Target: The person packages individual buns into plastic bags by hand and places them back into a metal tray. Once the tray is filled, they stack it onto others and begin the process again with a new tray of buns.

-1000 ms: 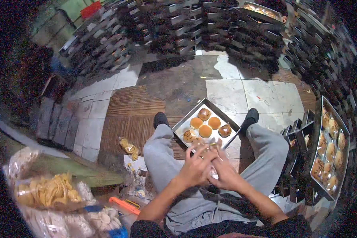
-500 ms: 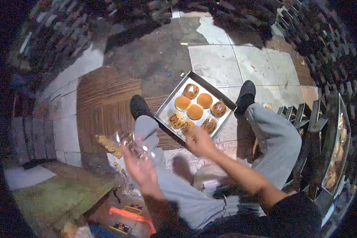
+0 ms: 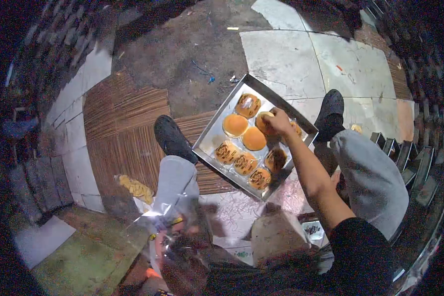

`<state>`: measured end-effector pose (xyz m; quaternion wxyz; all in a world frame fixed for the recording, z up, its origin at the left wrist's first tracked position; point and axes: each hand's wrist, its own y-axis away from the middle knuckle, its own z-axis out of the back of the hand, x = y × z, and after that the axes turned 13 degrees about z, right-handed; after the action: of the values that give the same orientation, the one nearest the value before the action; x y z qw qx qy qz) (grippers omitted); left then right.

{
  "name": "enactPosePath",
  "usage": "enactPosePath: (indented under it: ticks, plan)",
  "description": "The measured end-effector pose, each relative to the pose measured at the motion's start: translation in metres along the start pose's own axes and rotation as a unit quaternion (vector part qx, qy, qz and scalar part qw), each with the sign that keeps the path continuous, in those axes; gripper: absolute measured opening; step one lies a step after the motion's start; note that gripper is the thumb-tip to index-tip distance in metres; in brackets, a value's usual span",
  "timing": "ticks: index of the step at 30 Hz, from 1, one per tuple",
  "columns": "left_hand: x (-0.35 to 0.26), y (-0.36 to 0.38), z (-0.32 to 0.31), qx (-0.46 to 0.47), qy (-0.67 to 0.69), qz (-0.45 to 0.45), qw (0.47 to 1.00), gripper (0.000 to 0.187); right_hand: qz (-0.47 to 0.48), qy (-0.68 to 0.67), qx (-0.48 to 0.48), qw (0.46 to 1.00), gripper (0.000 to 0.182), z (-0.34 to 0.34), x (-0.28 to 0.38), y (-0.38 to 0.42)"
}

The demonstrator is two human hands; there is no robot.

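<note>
A square metal tray with a pale lining holds several round buns, some plain and some with dark drizzled lines. My right hand reaches over the tray's right side, its fingers closed round a plain bun. Two other plain buns lie beside that one, and a drizzled bun sits at the near corner. At the lower left, my left hand holds a shiny clear plastic bag. The bag and blur partly hide its fingers.
My legs spread either side of the tray, with a dark shoe at its left. Yellowish crumpled material lies on the floor at left. Dark metal trays stand on edge at right. A greenish board is at lower left.
My right hand has moved from the tray's near edge to a plain bun farther right, uncovering a drizzled bun at the near corner. My left hand and the plastic bag have dropped lower.
</note>
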<state>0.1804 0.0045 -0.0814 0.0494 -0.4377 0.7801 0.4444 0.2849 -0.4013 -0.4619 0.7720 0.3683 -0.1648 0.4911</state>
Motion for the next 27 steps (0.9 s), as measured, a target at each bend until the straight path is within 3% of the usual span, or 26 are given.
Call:
enactPosePath:
  ticks: [2,4,5,6,7,9,10,12,13,15,17,18,19,20,22,23,24,27]
  plan:
    - [0.004,0.003,-0.003,-0.01,-0.038,0.0,0.999,0.057,-0.026,-0.206,-0.21,0.955,0.049,-0.009,-0.025,0.022]
    - [0.011,0.003,-0.005,-0.027,-0.119,-0.011,0.992,0.057,-0.129,-0.388,-0.304,0.86,0.042,-0.012,-0.084,0.026]
    - [0.014,0.003,-0.007,-0.035,-0.161,-0.019,0.986,0.057,-0.123,-0.392,-0.312,0.857,0.042,0.004,-0.069,0.043]
    - [0.018,0.002,-0.01,-0.031,-0.167,-0.033,0.985,0.056,-0.078,-0.603,-0.291,0.739,0.041,0.031,-0.043,0.074]
    - [0.024,0.001,-0.011,-0.019,-0.16,-0.049,0.986,0.056,-0.024,-0.776,-0.247,0.579,0.041,0.054,-0.021,0.106]
    - [0.036,0.002,-0.022,0.048,-0.026,-0.114,0.992,0.054,0.03,-0.815,-0.163,0.555,0.048,0.083,0.033,0.172]
    - [0.037,0.004,-0.029,0.043,-0.029,-0.114,0.992,0.057,0.037,-0.848,-0.109,0.518,0.053,0.097,0.066,0.209]
    - [0.039,0.009,-0.037,0.032,0.023,-0.101,0.994,0.058,0.058,-0.858,0.0,0.511,0.059,0.114,0.121,0.271]
    - [0.037,0.006,-0.033,-0.006,0.063,-0.063,0.996,0.056,0.085,-0.828,0.049,0.552,0.061,0.117,0.144,0.297]
    - [0.042,0.001,-0.026,-0.011,0.051,-0.104,0.993,0.042,0.123,-0.735,0.148,0.65,0.064,0.114,0.169,0.34]
    - [0.047,-0.008,-0.016,-0.021,0.042,-0.105,0.993,0.045,0.206,-0.644,0.207,0.707,0.063,0.129,0.21,0.378]
    - [0.049,-0.008,-0.014,-0.01,0.047,-0.096,0.994,0.05,0.212,-0.639,0.218,0.707,0.063,0.136,0.233,0.39]
    - [0.051,-0.014,-0.005,0.061,0.054,-0.075,0.994,0.052,0.317,-0.474,0.165,0.805,0.063,0.143,0.252,0.398]
    - [0.055,-0.019,0.005,0.134,0.061,-0.053,0.988,0.054,0.408,-0.285,0.101,0.861,0.063,0.144,0.265,0.404]
    - [0.062,0.025,-0.039,0.101,0.056,-0.053,0.992,0.058,0.554,-0.071,-0.049,0.828,0.059,0.135,0.28,0.424]
    - [0.063,0.032,-0.038,0.085,0.003,-0.065,0.994,0.062,0.577,-0.032,-0.057,0.814,0.055,0.133,0.279,0.436]
    - [0.063,0.036,-0.037,0.114,0.055,-0.01,0.992,0.064,0.597,0.032,-0.037,0.8,0.05,0.138,0.279,0.445]
    - [0.107,0.044,-0.042,0.051,0.093,-0.045,0.993,0.059,0.561,0.014,-0.037,0.827,0.047,0.134,0.268,0.445]
